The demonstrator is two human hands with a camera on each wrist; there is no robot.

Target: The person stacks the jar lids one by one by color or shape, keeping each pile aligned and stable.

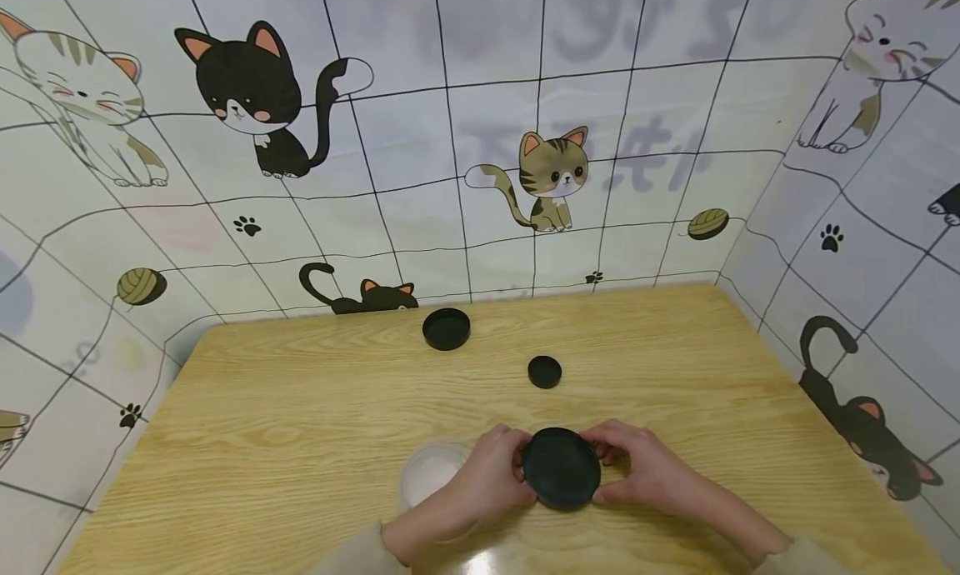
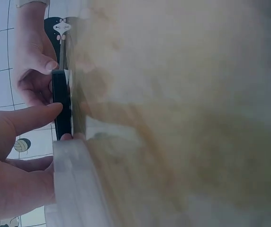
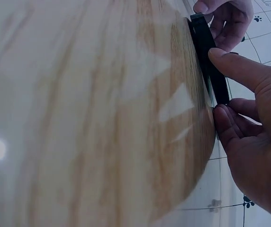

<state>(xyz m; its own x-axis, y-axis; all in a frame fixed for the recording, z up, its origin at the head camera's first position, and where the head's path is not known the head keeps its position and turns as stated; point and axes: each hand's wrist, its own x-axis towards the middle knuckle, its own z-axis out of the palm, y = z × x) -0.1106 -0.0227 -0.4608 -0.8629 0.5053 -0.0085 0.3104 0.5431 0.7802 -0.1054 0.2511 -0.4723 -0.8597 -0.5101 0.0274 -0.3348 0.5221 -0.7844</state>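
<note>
Both hands hold a black round lid [image 1: 562, 468] by its rim, close over the tabletop. My left hand [image 1: 491, 475] grips its left side with curled fingers, and my right hand [image 1: 648, 467] pinches the right side between thumb and fingers. Seen edge-on in the right wrist view, the lid [image 3: 210, 59] is a thin disc with a low side wall. A clear round plastic container [image 1: 423, 471] stands just left of the left hand, partly hidden by it. In the left wrist view the container's translucent wall [image 2: 74, 182] is close to the left fingers.
Farther back on the wooden table [image 1: 300, 425] lie a medium black lid [image 1: 446, 330] near the back edge and a smaller black lid [image 1: 544, 372] to its right. A cat-patterned cloth [image 1: 420, 142] hangs behind and along both sides.
</note>
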